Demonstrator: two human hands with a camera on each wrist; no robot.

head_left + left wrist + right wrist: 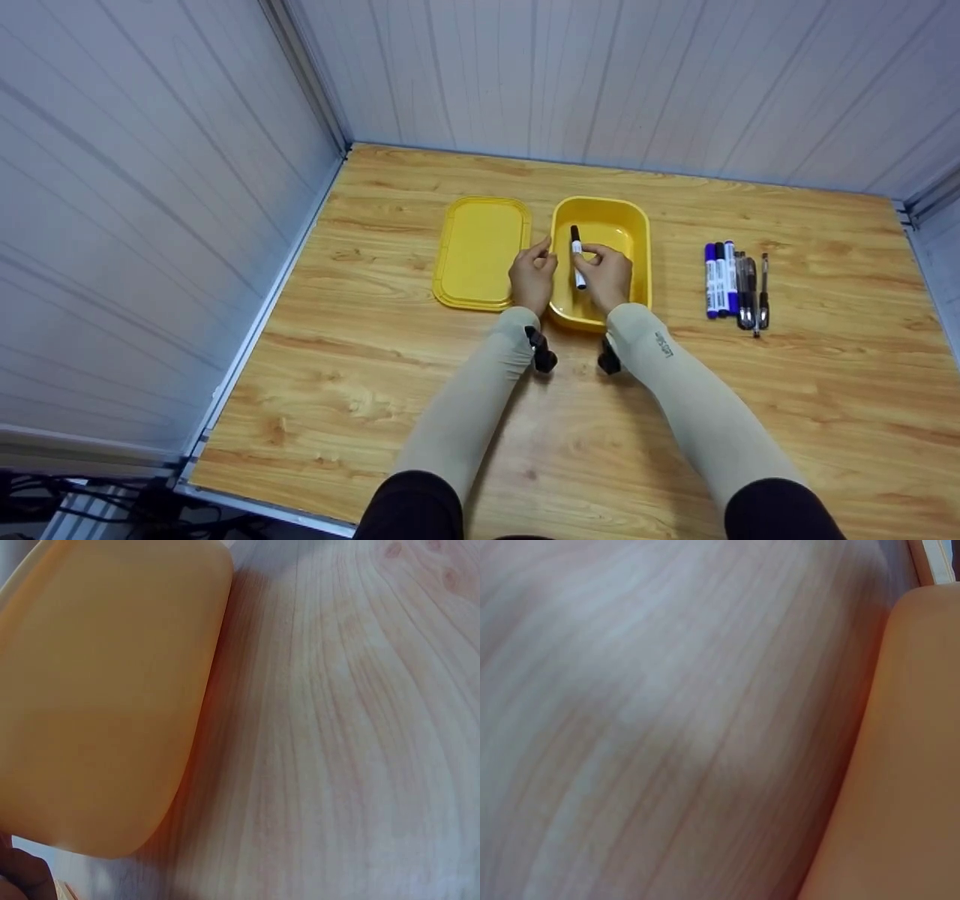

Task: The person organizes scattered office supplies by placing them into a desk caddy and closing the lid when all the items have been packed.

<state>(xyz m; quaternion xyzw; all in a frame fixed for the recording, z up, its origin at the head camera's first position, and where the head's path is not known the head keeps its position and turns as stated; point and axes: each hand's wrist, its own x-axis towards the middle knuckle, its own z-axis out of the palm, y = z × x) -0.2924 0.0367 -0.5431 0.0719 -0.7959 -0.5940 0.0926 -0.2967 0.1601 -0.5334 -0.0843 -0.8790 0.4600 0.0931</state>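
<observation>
A yellow plastic box (pixel 641 255) stands without its lid, its long sides running away from me. My right hand (pixel 609 276) reaches over the box and pinches a white marker with a black cap (pixel 576 246) between thumb and fingers. The marker is over the inside of the box, black cap pointing away from me. On the other side, my left hand (pixel 532 279) grips the box's left rim with bent fingers and thumb. In the left wrist view, dark fingers (pixel 26 870) show by the lower corner of the box; the right wrist view has only its side wall (pixel 907 765).
The yellow lid (pixel 482 251) lies flat left of the box. To the right, several blue and black markers (pixel 721 281) lie side by side, with several pens (pixel 748 292) beside them. White panel walls (pixel 487 75) border the wooden table (pixel 337 375) at the back and left.
</observation>
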